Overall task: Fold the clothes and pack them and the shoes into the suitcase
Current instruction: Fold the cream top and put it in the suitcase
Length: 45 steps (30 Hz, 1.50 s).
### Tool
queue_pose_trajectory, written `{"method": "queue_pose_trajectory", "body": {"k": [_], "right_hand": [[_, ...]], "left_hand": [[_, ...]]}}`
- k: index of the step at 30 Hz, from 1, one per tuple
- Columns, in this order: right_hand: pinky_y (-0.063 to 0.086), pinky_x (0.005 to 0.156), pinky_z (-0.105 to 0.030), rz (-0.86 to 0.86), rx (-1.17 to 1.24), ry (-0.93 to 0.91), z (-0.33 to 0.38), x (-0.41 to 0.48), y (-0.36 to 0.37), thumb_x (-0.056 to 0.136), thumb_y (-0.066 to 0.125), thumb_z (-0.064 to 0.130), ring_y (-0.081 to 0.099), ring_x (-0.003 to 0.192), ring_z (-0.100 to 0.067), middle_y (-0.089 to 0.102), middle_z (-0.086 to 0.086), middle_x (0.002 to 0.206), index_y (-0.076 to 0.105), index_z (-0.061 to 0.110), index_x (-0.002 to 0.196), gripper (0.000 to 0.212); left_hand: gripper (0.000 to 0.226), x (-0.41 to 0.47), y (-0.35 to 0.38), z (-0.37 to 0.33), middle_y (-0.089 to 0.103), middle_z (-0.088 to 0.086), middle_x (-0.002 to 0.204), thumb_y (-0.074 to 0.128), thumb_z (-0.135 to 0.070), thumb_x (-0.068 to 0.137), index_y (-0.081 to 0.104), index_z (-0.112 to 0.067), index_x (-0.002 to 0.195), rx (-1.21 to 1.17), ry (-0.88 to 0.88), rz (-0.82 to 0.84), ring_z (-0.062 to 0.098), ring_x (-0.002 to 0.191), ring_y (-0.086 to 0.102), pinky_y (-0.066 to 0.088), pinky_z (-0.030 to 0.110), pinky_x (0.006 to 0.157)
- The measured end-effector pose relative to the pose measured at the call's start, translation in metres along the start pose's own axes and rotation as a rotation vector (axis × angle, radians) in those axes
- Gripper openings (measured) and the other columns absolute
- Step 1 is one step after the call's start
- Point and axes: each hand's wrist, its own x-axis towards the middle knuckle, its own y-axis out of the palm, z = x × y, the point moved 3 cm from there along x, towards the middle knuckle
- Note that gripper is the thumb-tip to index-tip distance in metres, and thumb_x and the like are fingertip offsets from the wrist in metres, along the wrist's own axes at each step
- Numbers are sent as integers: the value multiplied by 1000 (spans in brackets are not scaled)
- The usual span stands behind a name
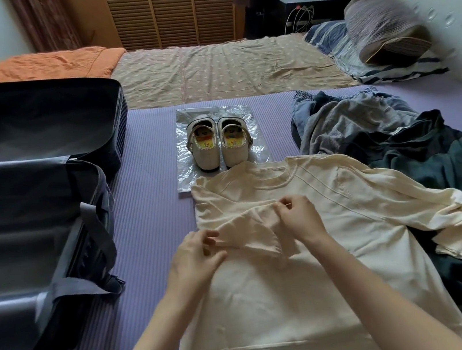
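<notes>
Barely begun: your left grip and right grip each pinched the sleeve folded across the shirt on the bed. Suitcase lay open, nothing visibly packed; shoes and pile lay outside.

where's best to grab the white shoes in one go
Probably from above: hook fingers into both open tops and pinch the adjoining inner walls of the shoes. They stand upright, side by side on the plastic sheet, openings facing up.
</notes>
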Motion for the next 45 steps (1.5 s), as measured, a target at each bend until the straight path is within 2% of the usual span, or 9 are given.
{"method": "queue_pose_trajectory", "body": {"k": [4, 9, 15, 20, 25, 31, 34, 39, 45], "right_hand": [[43, 77, -32, 26, -309, -109, 6, 22, -3, 96, 50, 27, 60, 103, -29, 68, -10, 106, 67, 14, 108, 24], [45, 81, -30, -20, -677, -165, -2, 40, -7, 95, 47, 17, 61, 104, -29, 67, -8, 111, 66, 18, 107, 23], [42, 85, -32, 76, -598, -140, -10, 44, 6, 90, 55, 51, 54, 111, -24, 66, -5, 110, 67, 22, 106, 35], [23, 103, -33, 67, -612, -236, -1, 45, 15, 85, 63, 45, 32, 122, -27, 49, -6, 124, 64, 22, 109, 34], [26, 104, -39, 189, -420, -326, 40, 52, 50, 87, 60, 46, 31, 124, -28, 59, -2, 119, 68, 24, 107, 31], [22, 112, -44, 265, -447, -304, 67, 63, 92, 87, 61, 47, 23, 133, -30, 55, -6, 122, 69, 21, 98, 29], [25, 108, -39, 216, -361, -282, 70, 71, 104, 86, 64, 43, 29, 128, -29, 61, -6, 116, 68, 24, 91, 20], [28, 93, -34, 188, -198, -422, 99, 76, 127, 92, 59, 35, 48, 110, -24, 67, -6, 104, 66, 23, 99, 15], [16, 79, -29, 280, -400, -498, 119, 85, 164, 90, 60, 27, 42, 108, -21, 62, 1, 101, 67, 27, 96, 10]], "left_hand": [[47, -6, 16, 11, 51, 7, 111, 77, -22, 74, 60, -12, 117, 262, 98, -87, 26, 104, 50, 45, 39, 92], [29, -4, 16, 15, 55, 8, 102, 70, -13, 79, 63, -9, 107, 291, 140, -216, 30, 91, 57, 52, 42, 71], [24, -5, 9, 28, 53, 6, 97, 66, -2, 79, 61, -10, 101, 252, 121, -244, 27, 77, 60, 44, 33, 59], [20, -4, 1, 28, 54, -2, 97, 61, -28, 89, 62, -15, 105, 109, 23, -274, 16, 81, 58, 44, 29, 66], [30, 9, 0, 24, 61, -3, 102, 64, -36, 85, 61, -19, 109, 195, -20, -263, 18, 98, 55, 42, 29, 78], [20, 10, 0, 27, 60, -7, 95, 64, -37, 85, 64, -22, 97, 171, -68, -270, 16, 93, 55, 40, 27, 72], [14, 11, -4, 25, 59, -8, 89, 62, -36, 86, 65, -23, 88, 144, -93, -315, 15, 85, 56, 42, 29, 68], [8, 4, -18, 34, 58, -10, 84, 64, -30, 86, 61, -23, 85, 30, -149, -434, 13, 74, 58, 49, 33, 64], [14, -3, -21, 50, 60, -11, 92, 59, -18, 87, 57, -24, 100, 44, -213, -429, 14, 82, 60, 41, 28, 64]]}}
